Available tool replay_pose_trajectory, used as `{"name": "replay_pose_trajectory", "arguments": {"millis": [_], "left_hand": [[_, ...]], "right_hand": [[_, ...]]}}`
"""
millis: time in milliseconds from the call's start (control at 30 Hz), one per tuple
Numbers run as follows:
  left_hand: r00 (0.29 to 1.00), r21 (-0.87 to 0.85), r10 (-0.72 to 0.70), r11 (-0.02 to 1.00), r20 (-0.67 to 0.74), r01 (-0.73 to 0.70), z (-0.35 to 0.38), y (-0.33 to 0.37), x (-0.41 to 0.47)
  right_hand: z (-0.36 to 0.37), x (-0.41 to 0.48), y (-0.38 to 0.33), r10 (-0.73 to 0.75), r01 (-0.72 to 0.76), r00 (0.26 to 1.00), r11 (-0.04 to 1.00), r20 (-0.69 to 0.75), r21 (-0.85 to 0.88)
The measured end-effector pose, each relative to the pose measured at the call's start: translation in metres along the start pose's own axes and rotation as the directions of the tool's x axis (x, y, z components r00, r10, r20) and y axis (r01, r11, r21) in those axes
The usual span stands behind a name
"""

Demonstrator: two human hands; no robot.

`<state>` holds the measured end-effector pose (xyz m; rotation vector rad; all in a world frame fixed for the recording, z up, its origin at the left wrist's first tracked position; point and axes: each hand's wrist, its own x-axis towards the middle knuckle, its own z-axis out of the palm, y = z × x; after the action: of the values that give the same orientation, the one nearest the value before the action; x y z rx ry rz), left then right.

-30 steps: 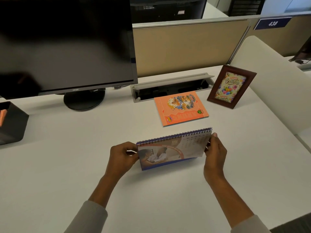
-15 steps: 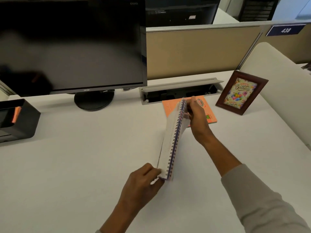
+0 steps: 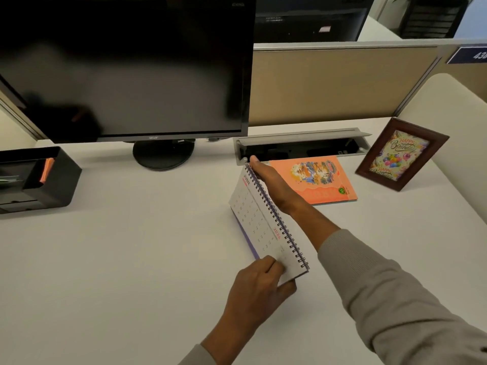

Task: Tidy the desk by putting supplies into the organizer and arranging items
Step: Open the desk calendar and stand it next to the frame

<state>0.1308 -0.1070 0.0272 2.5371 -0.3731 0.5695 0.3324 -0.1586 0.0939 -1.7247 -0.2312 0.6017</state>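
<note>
Nearest, the left hand (image 3: 259, 288) has the near corner of the desk calendar (image 3: 263, 222). Its grip is narrow, thumb on the printed page and curled fingers tucked round the end, so it holds the calendar and nothing else. The calendar is mid-surface, turned end-on to the person, spiral uppermost and the June page sloping down to the left. Its purple foot is low against the surface (image 3: 118, 259), though I cannot tell whether it rests there or hangs just off.

A hand at each end suits a wide, floppy tent of card. I judge the step to be turning it and setting it in place, not carrying it off.

Along the far half of the spiral lies the right hand (image 3: 274, 185), fingers stretched toward the far corner. Its thumb is hidden, so I cannot tell if that grip pinches or merely steadies.

Just beyond, an orange booklet (image 3: 324, 180) lies flat, partly hidden by that hand. Further right a framed birthday picture (image 3: 400, 154) leans upright. Behind are the open cable tray (image 3: 303, 146) and the monitor (image 3: 123, 67). Far left stands the black organizer (image 3: 52, 180), well apart from the calendar, with something orange inside.
</note>
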Motion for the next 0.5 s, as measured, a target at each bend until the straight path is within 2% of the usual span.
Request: {"name": "replay_pose_trajectory", "arguments": {"millis": [267,433,500], "left_hand": [[0.999,-0.124,-0.030,0.992,0.013,0.031,0.007,-0.004,-0.002],[0.981,-0.194,-0.107,0.971,0.161,0.137,0.002,-0.018,-0.008],[0.973,-0.236,-0.154,0.953,0.173,0.193,-0.004,-0.025,-0.006]], "right_hand": [[0.008,-0.005,0.002,-0.024,0.024,1.000,0.999,0.001,-0.040],[-0.001,-0.015,0.022,-0.062,0.062,0.998,0.996,-0.006,-0.072],[-0.009,-0.024,0.033,-0.046,0.041,0.997,0.997,-0.064,-0.071]]}}
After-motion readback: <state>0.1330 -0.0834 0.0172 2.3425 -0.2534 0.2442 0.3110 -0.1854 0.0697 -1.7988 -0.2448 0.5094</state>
